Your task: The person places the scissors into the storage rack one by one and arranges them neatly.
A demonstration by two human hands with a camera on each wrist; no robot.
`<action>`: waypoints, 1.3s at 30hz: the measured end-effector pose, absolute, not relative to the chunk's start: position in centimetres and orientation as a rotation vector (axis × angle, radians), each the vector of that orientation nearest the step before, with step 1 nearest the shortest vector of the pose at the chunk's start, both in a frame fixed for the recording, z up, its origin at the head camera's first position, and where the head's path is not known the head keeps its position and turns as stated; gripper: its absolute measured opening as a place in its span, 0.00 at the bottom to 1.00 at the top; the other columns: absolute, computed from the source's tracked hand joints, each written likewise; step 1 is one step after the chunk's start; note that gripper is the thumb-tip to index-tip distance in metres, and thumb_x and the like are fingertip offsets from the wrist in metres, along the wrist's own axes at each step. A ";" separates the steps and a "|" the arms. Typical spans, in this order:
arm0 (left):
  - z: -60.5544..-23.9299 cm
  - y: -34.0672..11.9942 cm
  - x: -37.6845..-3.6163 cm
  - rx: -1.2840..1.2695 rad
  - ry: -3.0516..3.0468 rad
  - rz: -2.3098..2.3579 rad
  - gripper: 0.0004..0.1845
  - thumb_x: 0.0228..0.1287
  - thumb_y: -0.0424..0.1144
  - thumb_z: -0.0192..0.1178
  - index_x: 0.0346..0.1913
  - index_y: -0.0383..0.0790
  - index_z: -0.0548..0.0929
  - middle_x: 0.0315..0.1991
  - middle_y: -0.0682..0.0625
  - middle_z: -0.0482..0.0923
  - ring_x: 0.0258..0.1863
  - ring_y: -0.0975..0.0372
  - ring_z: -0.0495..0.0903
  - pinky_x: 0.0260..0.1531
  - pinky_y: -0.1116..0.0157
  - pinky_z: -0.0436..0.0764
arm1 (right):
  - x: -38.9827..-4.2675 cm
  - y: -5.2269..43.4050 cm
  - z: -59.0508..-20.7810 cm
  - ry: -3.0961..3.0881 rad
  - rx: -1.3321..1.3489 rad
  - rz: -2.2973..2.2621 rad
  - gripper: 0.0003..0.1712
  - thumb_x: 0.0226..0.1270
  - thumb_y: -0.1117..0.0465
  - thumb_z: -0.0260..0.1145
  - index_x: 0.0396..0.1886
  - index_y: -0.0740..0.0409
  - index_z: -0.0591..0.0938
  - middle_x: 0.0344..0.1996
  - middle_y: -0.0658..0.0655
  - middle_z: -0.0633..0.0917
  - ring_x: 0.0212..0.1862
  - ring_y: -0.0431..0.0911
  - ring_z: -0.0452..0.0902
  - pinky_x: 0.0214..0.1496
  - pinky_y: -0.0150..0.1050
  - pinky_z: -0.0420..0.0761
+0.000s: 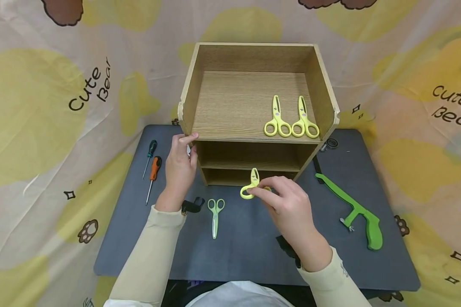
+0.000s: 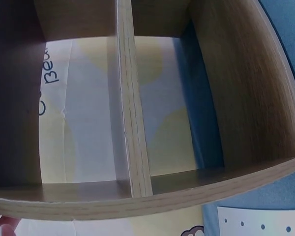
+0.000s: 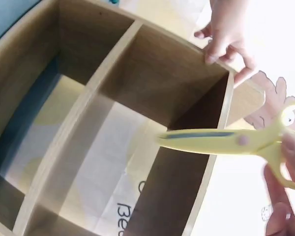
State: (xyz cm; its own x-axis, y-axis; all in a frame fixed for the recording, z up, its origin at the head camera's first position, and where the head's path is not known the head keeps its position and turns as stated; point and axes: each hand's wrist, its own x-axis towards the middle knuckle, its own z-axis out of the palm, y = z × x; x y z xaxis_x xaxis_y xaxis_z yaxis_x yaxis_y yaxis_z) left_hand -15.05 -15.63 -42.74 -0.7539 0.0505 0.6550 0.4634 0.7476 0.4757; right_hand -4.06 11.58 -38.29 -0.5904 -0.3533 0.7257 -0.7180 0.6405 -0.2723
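My right hand [image 1: 290,207] pinches yellow scissors [image 1: 255,175] by the handle loops, in front of a wooden shelf unit [image 1: 234,104]. Their blades point away from me in the head view; in the right wrist view the scissors [image 3: 206,141] overlap the unit's open compartments. My left hand [image 1: 180,164] grips the unit's front left corner, thumb and fingers at the edge of the top board. Two more yellow scissors, a left pair [image 1: 277,119] and a right pair [image 1: 303,120], lie side by side on the right of the top board, blades toward the back.
Pale green scissors [image 1: 215,217] lie on the dark grey mat [image 1: 246,251] between my arms. A green-handled screwdriver [image 1: 152,149] and an orange one [image 1: 155,168] lie left. A green saw [image 1: 372,228] lies right, near a black ring-shaped roll [image 1: 332,143]. Patterned cloth [image 1: 34,128] surrounds the mat.
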 end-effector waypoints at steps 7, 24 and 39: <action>-42.7 -15.7 -15.0 -0.381 -2.306 -0.851 0.25 0.73 0.23 0.58 0.64 0.49 0.67 0.53 0.32 0.73 0.23 0.49 0.70 0.22 0.55 0.70 | -4.7 12.0 -37.3 -2.001 0.916 0.758 0.18 0.54 0.75 0.79 0.42 0.52 0.93 0.38 0.57 0.88 0.41 0.54 0.87 0.39 0.51 0.85; -42.9 -15.6 -15.2 -0.382 -2.314 -0.837 0.26 0.72 0.23 0.60 0.64 0.50 0.66 0.51 0.32 0.73 0.30 0.44 0.75 0.23 0.51 0.73 | -9.4 10.4 -37.7 -1.864 0.873 0.708 0.12 0.60 0.74 0.77 0.38 0.55 0.94 0.37 0.58 0.89 0.42 0.56 0.86 0.40 0.49 0.84; -42.7 -15.7 -15.1 -0.376 -2.319 -0.824 0.26 0.72 0.23 0.60 0.64 0.50 0.66 0.52 0.32 0.73 0.28 0.45 0.74 0.22 0.52 0.72 | -11.9 10.2 -37.9 -2.078 0.726 0.653 0.13 0.64 0.71 0.77 0.44 0.51 0.94 0.46 0.56 0.89 0.59 0.60 0.78 0.60 0.58 0.72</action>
